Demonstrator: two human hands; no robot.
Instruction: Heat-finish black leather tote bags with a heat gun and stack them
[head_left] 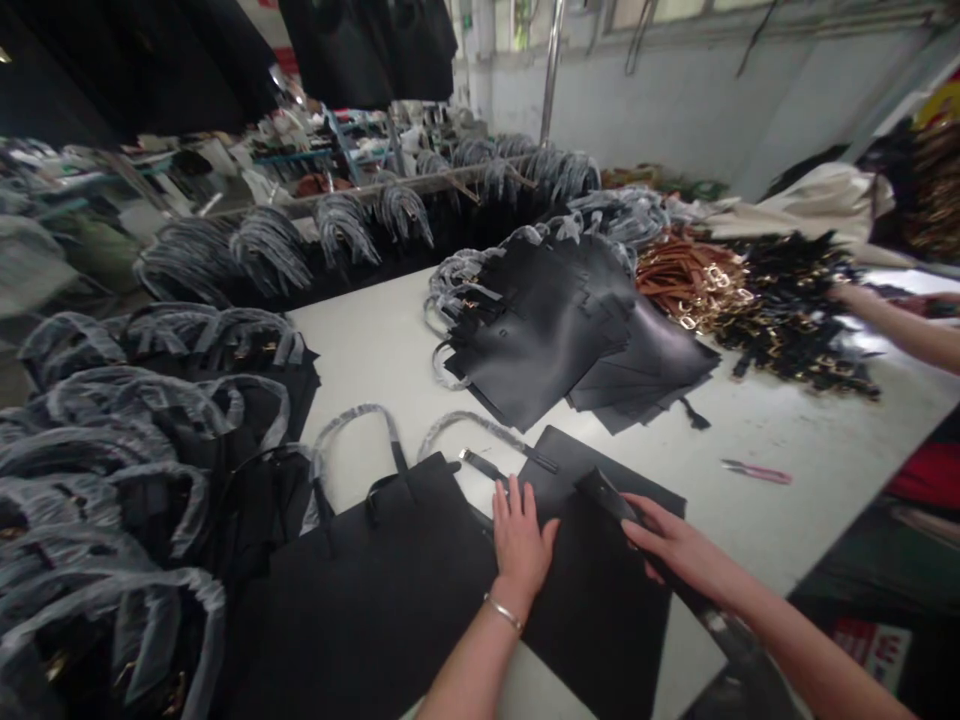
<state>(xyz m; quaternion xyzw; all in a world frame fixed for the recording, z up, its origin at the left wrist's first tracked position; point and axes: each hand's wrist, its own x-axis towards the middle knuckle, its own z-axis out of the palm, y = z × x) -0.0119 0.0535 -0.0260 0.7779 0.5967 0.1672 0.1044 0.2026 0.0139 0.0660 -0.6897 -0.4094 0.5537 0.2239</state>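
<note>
"Well, start with the left hand. How do you find my grip there?"

"Your fingers are extended and slightly fanned, palm down on the black panel, near its upper left edge. The pose is a press, rather than a grasp. A bracelet sits at your wrist."

"And the right hand?"

"Your thumb and fingers are closed around a dark strap-like piece. Its far end lies over the upper part of the panel; the near end runs back by your forearm, too blurred to identify."

"Where exactly is the panel?"

"In front of you, lying at a slant on the white table, just right of a black bag. A plastic-wrapped handle loops from its top edge, and a short buckled strap lies by your left fingertips."

"Surroundings?"

"Beyond your panel you have a stack of black panels. Right of that are brown straps and a heap of black straps, where another person's arm reaches in. A pink-handled cutter lies to your right, apart from both hands."
</note>
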